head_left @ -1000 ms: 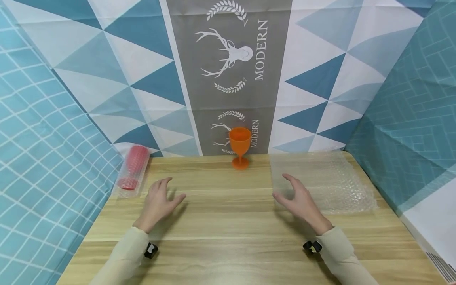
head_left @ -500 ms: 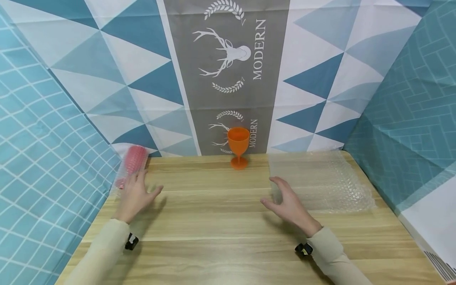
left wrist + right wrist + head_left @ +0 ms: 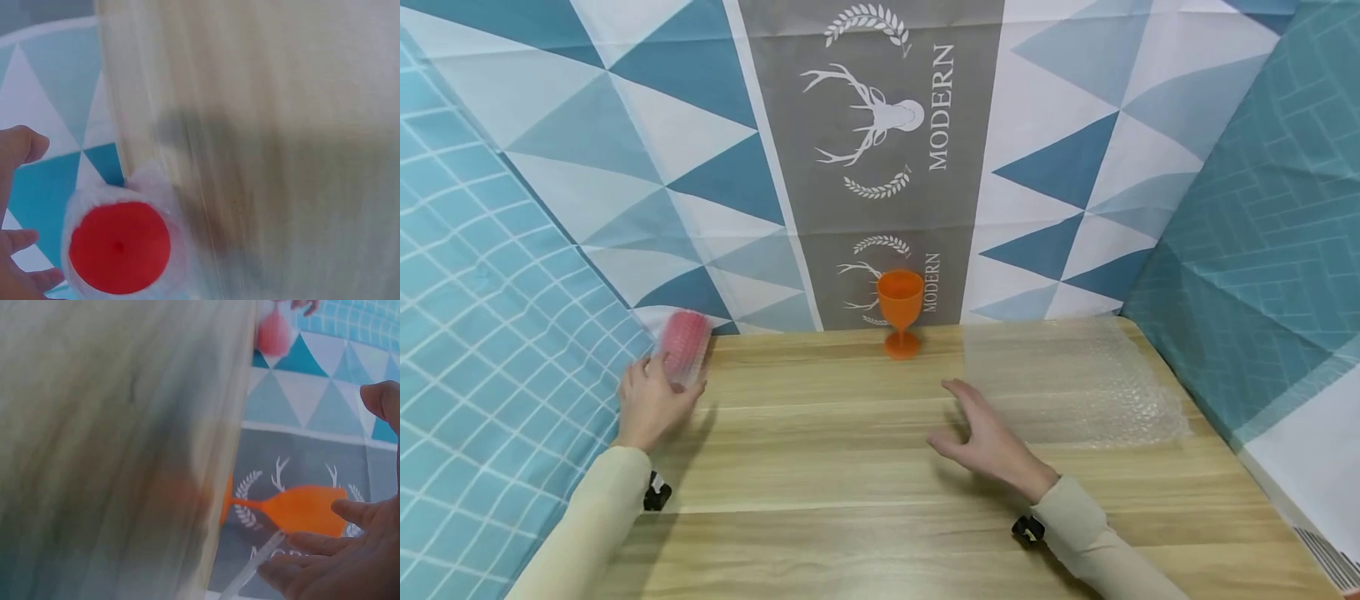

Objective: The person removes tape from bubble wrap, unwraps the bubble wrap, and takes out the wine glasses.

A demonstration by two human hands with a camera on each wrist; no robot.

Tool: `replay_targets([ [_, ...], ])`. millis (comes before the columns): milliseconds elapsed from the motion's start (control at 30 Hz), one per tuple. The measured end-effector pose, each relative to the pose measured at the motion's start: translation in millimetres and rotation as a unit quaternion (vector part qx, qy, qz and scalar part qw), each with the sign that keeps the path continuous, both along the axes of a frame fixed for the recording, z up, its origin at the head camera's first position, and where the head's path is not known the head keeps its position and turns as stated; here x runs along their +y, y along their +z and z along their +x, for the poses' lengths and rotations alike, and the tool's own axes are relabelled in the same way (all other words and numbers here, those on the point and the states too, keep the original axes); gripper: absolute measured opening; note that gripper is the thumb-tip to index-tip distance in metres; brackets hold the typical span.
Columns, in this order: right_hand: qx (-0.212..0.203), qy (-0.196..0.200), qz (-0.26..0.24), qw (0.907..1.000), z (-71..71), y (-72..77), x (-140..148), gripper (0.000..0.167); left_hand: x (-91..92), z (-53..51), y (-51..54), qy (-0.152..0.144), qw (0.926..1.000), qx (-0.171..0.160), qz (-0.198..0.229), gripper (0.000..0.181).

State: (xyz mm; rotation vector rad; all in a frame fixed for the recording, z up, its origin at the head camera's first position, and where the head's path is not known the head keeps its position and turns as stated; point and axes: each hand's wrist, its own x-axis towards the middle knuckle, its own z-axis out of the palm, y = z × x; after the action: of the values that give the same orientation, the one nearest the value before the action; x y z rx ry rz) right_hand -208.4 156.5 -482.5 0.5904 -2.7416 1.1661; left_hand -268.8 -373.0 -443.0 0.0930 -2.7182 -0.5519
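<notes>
A red goblet (image 3: 685, 337) wrapped in bubble wrap lies on its side at the table's far left corner, its round foot (image 3: 119, 247) facing the left wrist camera. My left hand (image 3: 651, 402) is at the near end of this goblet, thumb and fingers spread, partly hiding it. Whether the fingers touch the wrap I cannot tell. An orange goblet (image 3: 900, 307) stands upright at the back middle. My right hand (image 3: 988, 437) hovers over the table with fingers apart, holding nothing, just left of a flat bubble wrap sheet (image 3: 1067, 383).
The wooden table (image 3: 820, 483) ends at a patterned cloth backdrop (image 3: 880, 200) behind both goblets. A blue gridded cloth (image 3: 490, 333) borders the left side and a teal cloth (image 3: 1277, 242) the right.
My left hand has moved left to the near end of the wrapped red goblet. The right hand has drifted left, off the bubble wrap sheet's edge.
</notes>
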Motion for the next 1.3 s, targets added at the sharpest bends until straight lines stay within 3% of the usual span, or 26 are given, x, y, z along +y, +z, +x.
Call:
replay_targets([
  [200,-0.001,0.018,0.01,0.9998,3.7,-0.3,-7,0.089,-6.7,-11.3,0.2,0.028,0.9986,-0.03,0.034,0.089],
  [500,-0.009,0.041,0.009,0.9991,9.9,-0.8,-15,0.086,-22.0,-16.4,-4.7,0.064,0.9945,-0.061,0.056,0.095],
  [733,-0.001,0.052,0.006,0.9986,11.3,5.2,-20,0.085,-31.0,-26.5,-5.1,0.032,0.9882,-0.12,0.09,0.101],
  [867,-0.027,0.071,-0.01,0.997,13.2,8.5,-23,0.082,-30.6,-26.5,-8.6,0.022,0.9878,-0.126,0.09,0.101],
  [1033,-0.057,0.087,-0.007,0.9945,18.5,7.8,-23,0.08,-26.2,-20.4,-11.0,0.012,0.9892,-0.122,0.079,0.1],
  [1300,-0.062,0.091,-0.011,0.9939,22.2,4.9,-19,0.077,-14.2,-11.2,-9.8,-0.001,0.9891,-0.14,0.046,0.098],
])
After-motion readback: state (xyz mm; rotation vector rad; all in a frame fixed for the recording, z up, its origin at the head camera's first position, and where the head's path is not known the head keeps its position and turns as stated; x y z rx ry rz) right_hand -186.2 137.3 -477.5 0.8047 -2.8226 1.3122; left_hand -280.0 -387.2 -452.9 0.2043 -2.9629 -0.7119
